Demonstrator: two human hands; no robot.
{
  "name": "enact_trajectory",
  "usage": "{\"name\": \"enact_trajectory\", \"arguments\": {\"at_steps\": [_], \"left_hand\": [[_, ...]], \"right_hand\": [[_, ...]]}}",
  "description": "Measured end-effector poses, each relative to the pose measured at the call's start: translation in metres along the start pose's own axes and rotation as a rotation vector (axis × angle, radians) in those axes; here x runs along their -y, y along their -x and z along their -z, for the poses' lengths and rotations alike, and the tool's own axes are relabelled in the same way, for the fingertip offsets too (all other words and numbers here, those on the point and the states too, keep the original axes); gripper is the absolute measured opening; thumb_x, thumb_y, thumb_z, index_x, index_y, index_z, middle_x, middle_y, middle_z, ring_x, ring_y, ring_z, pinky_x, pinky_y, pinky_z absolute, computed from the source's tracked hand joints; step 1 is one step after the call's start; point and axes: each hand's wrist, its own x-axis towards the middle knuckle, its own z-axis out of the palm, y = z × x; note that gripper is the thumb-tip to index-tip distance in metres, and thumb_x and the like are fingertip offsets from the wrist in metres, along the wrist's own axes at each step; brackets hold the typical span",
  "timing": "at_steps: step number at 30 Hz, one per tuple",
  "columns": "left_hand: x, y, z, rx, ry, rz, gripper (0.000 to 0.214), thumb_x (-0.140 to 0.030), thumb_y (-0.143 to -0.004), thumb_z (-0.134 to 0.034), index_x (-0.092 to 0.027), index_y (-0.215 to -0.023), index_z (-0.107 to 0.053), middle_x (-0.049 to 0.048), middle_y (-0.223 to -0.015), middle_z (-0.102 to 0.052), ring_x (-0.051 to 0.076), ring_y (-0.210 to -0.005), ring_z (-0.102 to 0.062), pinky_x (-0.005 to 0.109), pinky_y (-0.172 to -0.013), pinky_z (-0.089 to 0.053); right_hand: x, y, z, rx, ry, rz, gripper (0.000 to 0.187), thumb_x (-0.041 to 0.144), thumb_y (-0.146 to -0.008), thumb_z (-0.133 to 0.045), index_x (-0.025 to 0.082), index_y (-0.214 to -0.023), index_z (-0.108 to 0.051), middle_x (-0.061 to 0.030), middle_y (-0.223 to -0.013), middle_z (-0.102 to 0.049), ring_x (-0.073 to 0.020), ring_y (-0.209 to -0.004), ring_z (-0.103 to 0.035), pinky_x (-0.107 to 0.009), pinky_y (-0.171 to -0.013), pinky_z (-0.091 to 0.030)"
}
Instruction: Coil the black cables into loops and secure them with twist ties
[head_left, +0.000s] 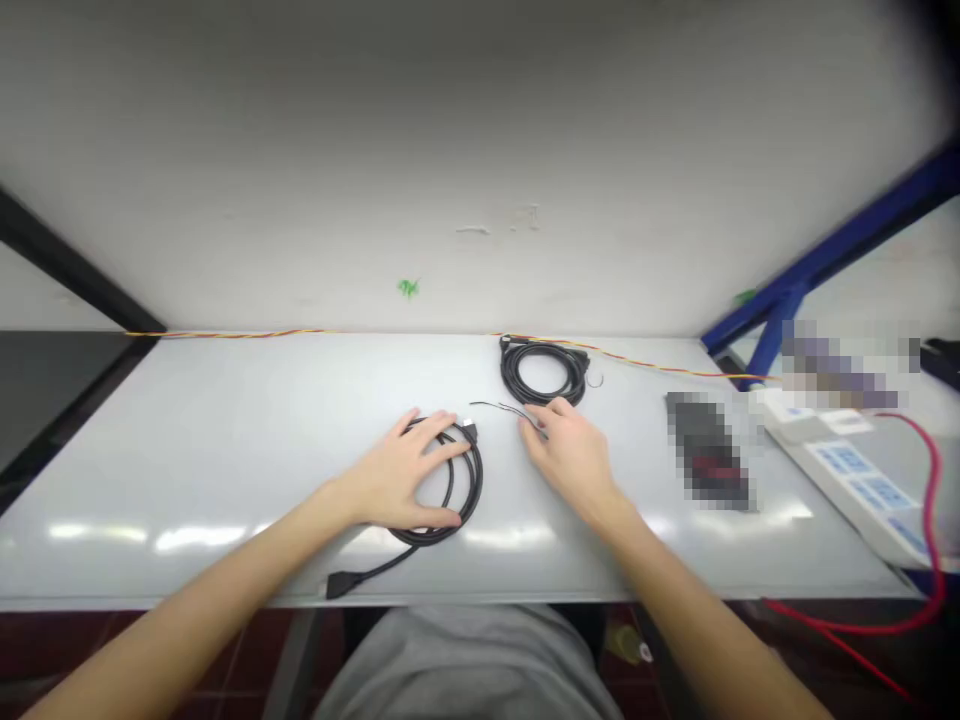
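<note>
left hand [409, 475] over a near black coil [478, 480], right hand [576, 455] with a thin dark wire [496, 405]
a twisted yellow-and-red wire [675, 371] runs along the back edge of the pale tabletop [225, 450]; near the front, the near black coil lies loosely looped, its dark plug [343, 584] trailing out, the left hand resting over it with fingers spread; next, the right hand pinches the thin dark wire between thumb and forefinger; just beyond it lies a far black coil [515, 385], more tightly bundled; farther right is a dark pixelated object [709, 450], then a white power strip [862, 500] bearing a white block [787, 408] at its far end, a red cable [935, 480] curving past
</note>
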Motion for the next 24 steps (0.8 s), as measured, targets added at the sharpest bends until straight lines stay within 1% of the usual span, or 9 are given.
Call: {"name": "enact_trajectory", "arguments": {"at_steps": [3, 6, 11, 13, 16, 18, 20, 22, 24], "left_hand": [[0.000, -0.004, 0.004, 0.030, 0.052, -0.059, 0.087, -0.067, -0.083, -0.075, -0.025, -0.154, -0.048, 0.0166, -0.166, -0.037, 0.038, -0.152, -0.037, 0.058, -0.130, -0.019], [0.000, -0.011, 0.009, 0.057, 0.080, -0.114, 0.083, -0.064, -0.084, -0.075, -0.024, -0.152, -0.050, 0.0167, -0.164, -0.041, 0.037, -0.151, -0.040, 0.056, -0.130, -0.021], [0.003, -0.030, 0.009, 0.120, 0.158, -0.247, 0.073, -0.055, -0.090, -0.071, -0.027, -0.153, -0.047, 0.0135, -0.159, -0.050, 0.033, -0.149, -0.046, 0.056, -0.131, -0.011], [0.006, -0.036, 0.004, 0.084, 0.179, -0.317, 0.071, -0.053, -0.091, -0.069, -0.027, -0.153, -0.047, 0.0134, -0.154, -0.056, 0.031, -0.145, -0.051, 0.056, -0.132, -0.011], [0.009, -0.039, -0.001, -0.069, 0.122, -0.385, 0.058, -0.042, -0.095, -0.063, -0.022, -0.148, -0.052, 0.0152, -0.148, -0.061, 0.029, -0.141, -0.055, 0.055, -0.131, -0.019], [0.005, -0.034, 0.002, -0.165, 0.055, -0.339, 0.048, -0.032, -0.098, -0.058, -0.020, -0.144, -0.055, 0.0147, -0.144, -0.064, 0.028, -0.142, -0.054, 0.054, -0.130, -0.025], [-0.003, -0.024, 0.011, -0.197, 0.005, -0.191, 0.041, -0.025, -0.099, -0.055, -0.021, -0.140, -0.057, 0.0119, -0.143, -0.065, 0.027, -0.142, -0.053, 0.054, -0.128, -0.030], [-0.018, -0.007, 0.021, -0.206, -0.015, -0.009, 0.038, -0.024, -0.100, -0.056, -0.024, -0.137, -0.059, 0.0096, -0.142, -0.065, 0.027, -0.140, -0.054, 0.055, -0.125, -0.036], [-0.036, 0.013, 0.025, -0.204, -0.018, 0.122, 0.039, -0.030, -0.098, -0.062, -0.025, -0.136, -0.061, 0.0095, -0.144, -0.064, 0.030, -0.139, -0.054, 0.057, -0.123, -0.038]], "right_hand": [[-0.008, -0.006, -0.002, 0.074, 0.069, -0.029, 0.028, 0.037, -0.102, -0.056, 0.026, -0.116, -0.077, -0.0056, -0.096, -0.064, -0.0199, -0.078, -0.062, -0.030, -0.066, -0.039], [-0.010, -0.007, -0.007, 0.090, 0.051, -0.040, 0.027, 0.038, -0.103, -0.055, 0.026, -0.115, -0.077, -0.0042, -0.094, -0.064, -0.0188, -0.076, -0.061, -0.030, -0.065, -0.037], [-0.009, -0.015, -0.009, 0.125, 0.023, -0.031, 0.024, 0.029, -0.104, -0.052, 0.023, -0.102, -0.076, -0.0044, -0.097, -0.066, -0.0179, -0.079, -0.063, -0.029, -0.066, -0.037], [-0.005, -0.021, -0.006, 0.154, 0.026, -0.015, 0.022, 0.026, -0.104, -0.052, 0.021, -0.103, -0.073, -0.0055, -0.103, -0.067, -0.0182, -0.083, -0.065, -0.029, -0.066, -0.038], [0.010, -0.034, 0.001, 0.163, -0.008, 0.014, 0.021, 0.025, -0.106, -0.049, 0.020, -0.106, -0.070, -0.0059, -0.105, -0.067, -0.0181, -0.085, -0.066, -0.029, -0.069, -0.041], [0.029, -0.047, 0.001, 0.144, -0.048, 0.053, 0.023, 0.027, -0.107, -0.047, 0.021, -0.108, -0.069, -0.0058, -0.106, -0.068, -0.0182, -0.087, -0.067, -0.028, -0.071, -0.042], [0.051, -0.063, -0.006, 0.150, -0.073, 0.111, 0.025, 0.029, -0.108, -0.046, 0.021, -0.109, -0.070, -0.0063, -0.108, -0.069, -0.0189, -0.090, -0.067, -0.028, -0.071, -0.044], [0.072, -0.077, -0.016, 0.201, -0.086, 0.183, 0.027, 0.027, -0.108, -0.046, 0.021, -0.109, -0.072, -0.0071, -0.109, -0.070, -0.0190, -0.091, -0.068, -0.028, -0.072, -0.045], [0.085, -0.085, -0.024, 0.249, -0.109, 0.244, 0.028, 0.027, -0.108, -0.047, 0.021, -0.111, -0.073, -0.0073, -0.108, -0.070, -0.0195, -0.092, -0.069, -0.029, -0.075, -0.047]]}}
